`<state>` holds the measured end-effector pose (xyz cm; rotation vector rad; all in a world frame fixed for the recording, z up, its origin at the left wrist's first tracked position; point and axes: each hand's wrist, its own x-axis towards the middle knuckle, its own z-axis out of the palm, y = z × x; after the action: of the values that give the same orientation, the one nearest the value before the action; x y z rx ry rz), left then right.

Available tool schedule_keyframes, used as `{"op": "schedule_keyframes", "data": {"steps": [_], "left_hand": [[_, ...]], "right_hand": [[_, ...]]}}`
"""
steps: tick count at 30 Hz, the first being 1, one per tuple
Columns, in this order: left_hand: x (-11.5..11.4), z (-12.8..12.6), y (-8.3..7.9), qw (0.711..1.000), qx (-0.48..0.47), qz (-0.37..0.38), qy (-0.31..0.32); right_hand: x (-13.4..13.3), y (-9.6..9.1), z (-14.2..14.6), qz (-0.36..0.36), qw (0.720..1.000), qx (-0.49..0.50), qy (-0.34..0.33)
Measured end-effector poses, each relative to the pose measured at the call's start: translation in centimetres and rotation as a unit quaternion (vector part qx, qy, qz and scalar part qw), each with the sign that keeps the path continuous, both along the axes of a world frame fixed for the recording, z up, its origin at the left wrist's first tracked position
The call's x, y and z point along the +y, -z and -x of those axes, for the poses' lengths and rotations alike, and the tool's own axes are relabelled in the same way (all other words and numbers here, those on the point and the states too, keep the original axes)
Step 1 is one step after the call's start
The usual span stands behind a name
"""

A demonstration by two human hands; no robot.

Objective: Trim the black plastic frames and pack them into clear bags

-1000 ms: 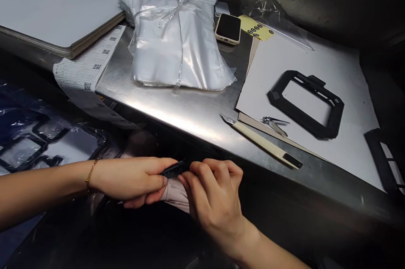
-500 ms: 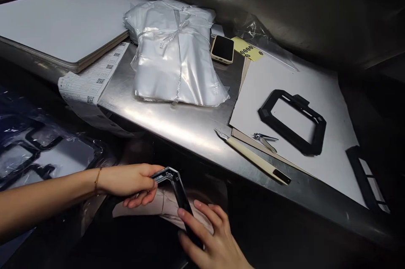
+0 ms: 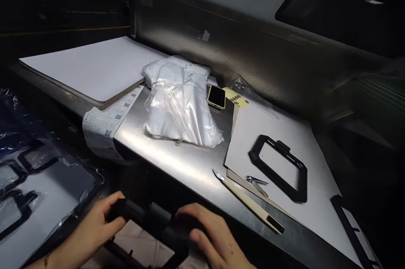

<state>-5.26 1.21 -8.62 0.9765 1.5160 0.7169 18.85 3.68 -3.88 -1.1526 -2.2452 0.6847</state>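
Observation:
Low in front of the bench, I hold a black plastic frame between both hands; it is dark and smeared by motion. My left hand grips its left end between thumb and fingers. Curled over the right end, my right hand has its thumb below and its fingers on top. A similar black frame with a tab lies on white sheets on the bench. Nearby are a nail clipper and a craft knife with a cream handle.
Tied clear plastic bags sit mid-bench, beside a phone-like device and a yellow sticker sheet. A board stack and label strip are left. Another black frame lies right; bagged frames are lower left.
The view has tilted up, so the bench sits lower in the picture. The held frame has turned from upright and slanting to nearly level, with both hands now on its ends.

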Motion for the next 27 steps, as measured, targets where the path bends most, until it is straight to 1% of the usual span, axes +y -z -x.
{"op": "schedule_keyframes", "data": {"steps": [2, 4, 6, 8, 9, 12, 15, 17, 20, 23, 25, 27], "left_hand": [[0.3, 0.4, 0.2, 0.995, -0.074, 0.021, -0.067], [0.4, 0.9, 0.2, 0.979, -0.159, 0.036, -0.125], [0.3, 1.2, 0.2, 0.959, -0.216, 0.057, -0.174], [0.1, 1.2, 0.4, 0.939, -0.259, 0.086, -0.208], [0.0, 1.2, 0.7, 0.93, -0.279, 0.097, -0.219], [-0.3, 0.9, 1.6, 0.913, -0.318, 0.107, -0.232], [-0.4, 0.9, 2.6, 0.903, -0.342, 0.105, -0.239], [-0.4, 1.0, 2.7, 0.897, -0.354, 0.104, -0.244], [-0.4, 1.2, 2.1, 0.901, -0.341, 0.116, -0.243], [-0.4, 1.1, 1.1, 0.911, -0.304, 0.127, -0.247], [-0.5, 1.0, 0.7, 0.913, -0.291, 0.131, -0.253], [-0.4, 1.0, 0.4, 0.911, -0.301, 0.133, -0.249]], "right_hand": [[3.4, -1.4, 0.3, -0.056, 0.997, 0.027, 0.046], [7.4, -1.9, 0.7, -0.113, 0.988, 0.025, 0.106], [11.2, -1.6, 1.4, -0.15, 0.977, -0.013, 0.15], [13.8, -0.7, 2.6, -0.165, 0.971, -0.064, 0.159], [14.6, -0.4, 3.4, -0.169, 0.969, -0.089, 0.155], [15.4, 0.2, 6.0, -0.176, 0.965, -0.155, 0.119], [15.4, -0.1, 7.9, -0.177, 0.963, -0.187, 0.074], [15.4, -0.3, 8.2, -0.175, 0.963, -0.187, 0.085], [15.3, 0.0, 7.6, -0.16, 0.962, -0.177, 0.13], [14.9, 0.8, 7.1, -0.134, 0.969, -0.154, 0.139], [14.6, 1.0, 7.2, -0.118, 0.975, -0.118, 0.145], [14.4, 0.5, 7.6, -0.104, 0.98, -0.067, 0.158]]}}
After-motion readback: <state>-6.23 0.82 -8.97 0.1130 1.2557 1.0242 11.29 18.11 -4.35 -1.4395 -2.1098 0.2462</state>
